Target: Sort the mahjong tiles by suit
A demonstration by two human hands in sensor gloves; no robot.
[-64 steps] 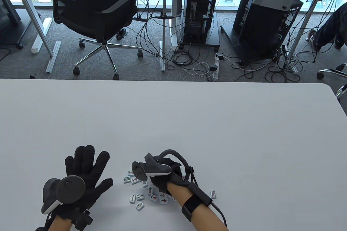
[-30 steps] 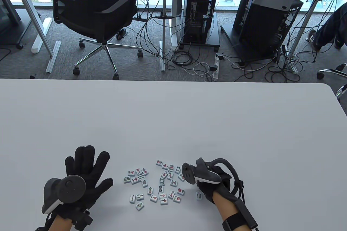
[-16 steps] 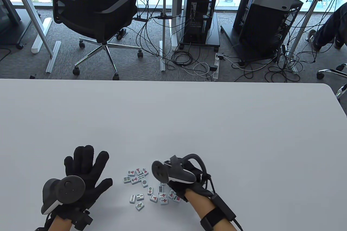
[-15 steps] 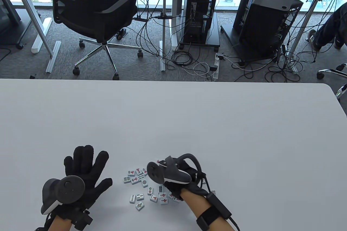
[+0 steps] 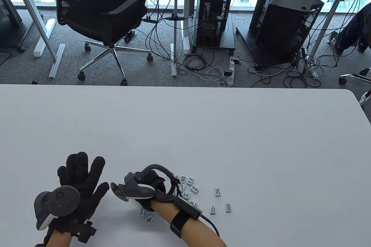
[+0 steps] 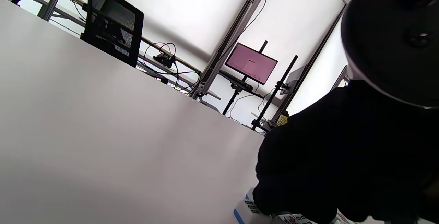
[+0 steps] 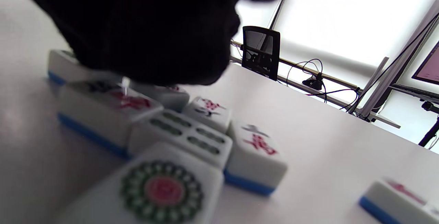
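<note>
Three tiles (image 5: 217, 191) set apart to the right of the right hand (image 5: 156, 189), all marked with green bars as far as can be told, so probably a bamboo group just started. Most of the sorting left: a mixed cluster of tiles (image 5: 187, 184) just right of that hand, more under and in front of it on the counter (image 5: 203, 131), with red-character, bar and circle faces side by side in the right wrist view (image 7: 178, 138). Right hand low over the left part of the pile, fingers touching tiles; pinching one or only pressing, cannot tell. Left hand (image 5: 81, 180) spread flat on the counter to the left of the pile, holding nothing, well apart from the sorted three.
</note>
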